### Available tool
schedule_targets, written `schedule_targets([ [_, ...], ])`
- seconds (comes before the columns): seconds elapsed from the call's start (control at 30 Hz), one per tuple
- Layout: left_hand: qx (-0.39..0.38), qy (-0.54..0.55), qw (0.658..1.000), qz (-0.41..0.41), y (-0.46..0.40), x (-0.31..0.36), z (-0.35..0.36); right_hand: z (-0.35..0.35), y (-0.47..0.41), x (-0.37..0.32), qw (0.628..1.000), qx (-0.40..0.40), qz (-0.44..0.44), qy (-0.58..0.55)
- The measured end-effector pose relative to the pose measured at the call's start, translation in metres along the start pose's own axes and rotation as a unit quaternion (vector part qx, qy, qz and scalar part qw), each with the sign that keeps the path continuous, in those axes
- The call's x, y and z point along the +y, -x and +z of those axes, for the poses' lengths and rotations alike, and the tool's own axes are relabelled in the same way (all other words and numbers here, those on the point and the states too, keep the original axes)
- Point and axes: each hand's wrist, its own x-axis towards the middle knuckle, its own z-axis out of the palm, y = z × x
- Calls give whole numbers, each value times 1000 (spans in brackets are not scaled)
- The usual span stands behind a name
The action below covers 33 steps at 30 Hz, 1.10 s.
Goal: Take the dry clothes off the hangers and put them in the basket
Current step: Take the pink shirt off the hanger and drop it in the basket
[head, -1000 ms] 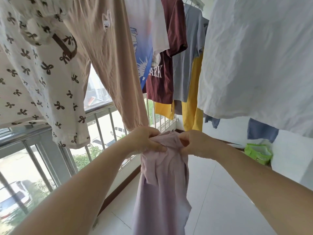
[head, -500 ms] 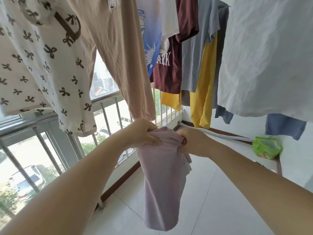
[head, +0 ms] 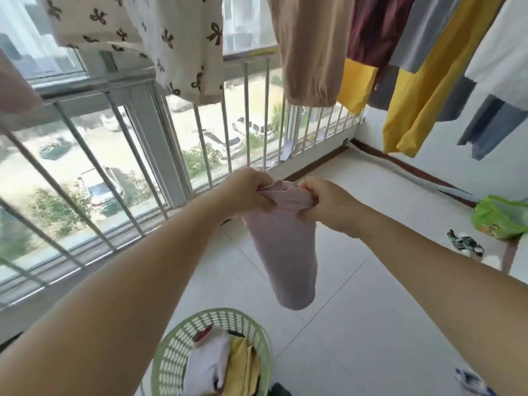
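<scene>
A pale lilac garment (head: 281,252) hangs folded from both my hands. My left hand (head: 248,191) grips its top left edge and my right hand (head: 328,204) grips the top right. Below and nearer to me stands a green perforated laundry basket (head: 183,342) holding white and yellow clothes. Overhead still hang a white bow-print garment (head: 160,41), tan trousers (head: 305,52), a maroon shirt (head: 374,27), grey and yellow shirts (head: 414,90) and a white sheet-like piece (head: 503,58).
A metal balcony railing (head: 137,155) with windows runs along the left and far side. White tiled floor (head: 371,310) spreads to the right. A green bag (head: 497,218) and a small dark object (head: 464,244) lie by the right wall.
My view has tipped downward, bringing the basket into sight. The lilac garment is bunched shorter between my hands, which sit lower in front of me.
</scene>
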Motion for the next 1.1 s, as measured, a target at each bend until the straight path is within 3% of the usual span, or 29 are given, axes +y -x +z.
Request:
schedule_targets([
  [0.17, -40, 19, 996, -76, 44, -59, 40, 78, -7, 19, 992, -121, 32, 7],
  [0.37, -64, 42, 982, -175, 92, -131, 90, 174, -21, 46, 979, -197, 55, 14],
  [0.53, -48, 82, 969, -229, 110, -186, 133, 240, -42, 77, 976, -204, 70, 32],
  [0.87, -51, 99, 966, -234, 90, -265, 217, 316, -74, 147, 981, -168, 82, 43],
  [1.1, -127, 130, 955, -236, 99, -298, 286, 373, -44, 210, 981, -136, 132, 39],
])
